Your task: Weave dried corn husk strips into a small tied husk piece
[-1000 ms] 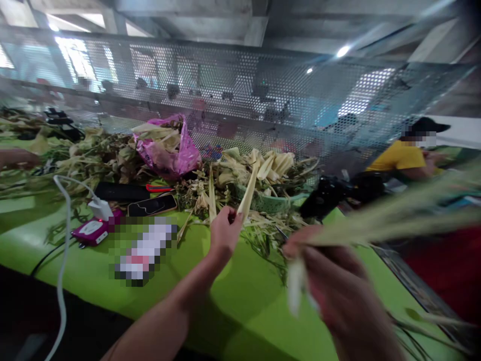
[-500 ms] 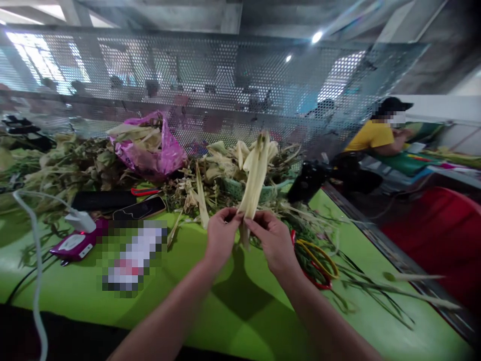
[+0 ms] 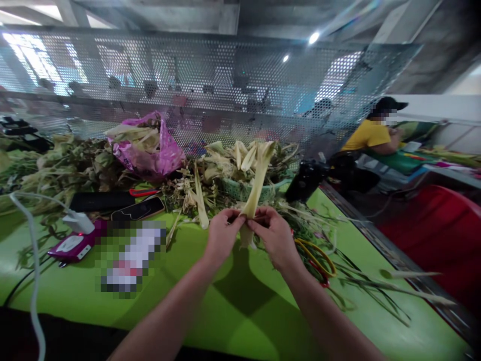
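My left hand [image 3: 221,235] and my right hand [image 3: 276,235] are both pinched on the lower end of a pale yellow leaf strip [image 3: 257,183], which stands upright between them over the green table [image 3: 240,311]. The strip's upper part bends to the right near its tip. Behind it sits a green basket [image 3: 248,190] heaped with similar pale leaves. Red and yellow handled scissors [image 3: 319,258] lie just right of my right hand among green stems.
A pink plastic bag [image 3: 150,148] of leaves and a heap of husks sit at the back left. A phone [image 3: 139,208], a pink device [image 3: 75,243] with a white cable, and a black object [image 3: 308,180] lie on the table. A person in yellow [image 3: 372,135] sits beyond a perforated metal screen.
My right hand dropped a green bundle and came in to join the left on the pale strip. Since half a second ago the strip has lowered slightly and its top has bent over.
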A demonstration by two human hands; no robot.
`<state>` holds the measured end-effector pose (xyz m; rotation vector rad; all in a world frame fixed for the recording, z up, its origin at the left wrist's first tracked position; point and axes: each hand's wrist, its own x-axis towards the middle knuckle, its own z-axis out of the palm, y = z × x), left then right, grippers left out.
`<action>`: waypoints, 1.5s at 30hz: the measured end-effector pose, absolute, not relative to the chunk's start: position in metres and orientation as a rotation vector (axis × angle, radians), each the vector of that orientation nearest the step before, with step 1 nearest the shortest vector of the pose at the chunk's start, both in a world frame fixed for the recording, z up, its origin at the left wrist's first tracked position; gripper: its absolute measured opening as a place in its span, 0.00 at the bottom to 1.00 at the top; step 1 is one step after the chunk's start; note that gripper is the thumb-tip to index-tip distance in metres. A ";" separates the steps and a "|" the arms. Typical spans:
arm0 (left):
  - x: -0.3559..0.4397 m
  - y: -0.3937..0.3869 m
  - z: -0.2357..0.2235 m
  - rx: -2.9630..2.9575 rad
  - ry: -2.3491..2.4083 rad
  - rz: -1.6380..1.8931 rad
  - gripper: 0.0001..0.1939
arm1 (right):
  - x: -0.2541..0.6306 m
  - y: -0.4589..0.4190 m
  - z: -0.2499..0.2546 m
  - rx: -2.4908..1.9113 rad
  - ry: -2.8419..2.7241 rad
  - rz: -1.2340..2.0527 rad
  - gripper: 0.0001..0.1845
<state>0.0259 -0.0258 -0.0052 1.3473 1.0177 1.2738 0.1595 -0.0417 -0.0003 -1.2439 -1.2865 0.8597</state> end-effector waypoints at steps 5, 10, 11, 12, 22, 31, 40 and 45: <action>0.025 -0.021 -0.010 1.380 1.016 1.278 0.07 | 0.160 -0.044 0.006 -1.324 -1.362 0.800 0.11; 0.023 -0.019 -0.011 1.368 1.033 1.291 0.08 | 0.157 -0.047 0.014 -1.323 -1.309 0.886 0.13; 0.023 -0.019 -0.010 1.374 1.025 1.272 0.08 | 0.157 -0.048 0.014 -1.326 -1.302 0.895 0.13; 0.022 -0.020 -0.009 1.376 1.010 1.257 0.07 | 0.157 -0.048 0.014 -1.328 -1.299 0.897 0.13; 0.020 -0.020 -0.005 1.354 0.872 1.237 0.04 | 0.158 -0.047 0.009 -1.242 -1.305 0.977 0.12; 0.019 -0.017 -0.006 1.243 0.929 1.270 0.10 | 0.157 -0.050 0.007 -1.085 -1.297 1.140 0.10; 0.020 -0.013 -0.009 1.149 0.872 1.346 0.11 | 0.154 -0.057 0.011 -0.979 -1.291 1.182 0.14; 0.015 -0.005 -0.012 1.072 0.938 1.409 0.12 | 0.153 -0.068 0.021 -0.925 -1.225 1.206 0.13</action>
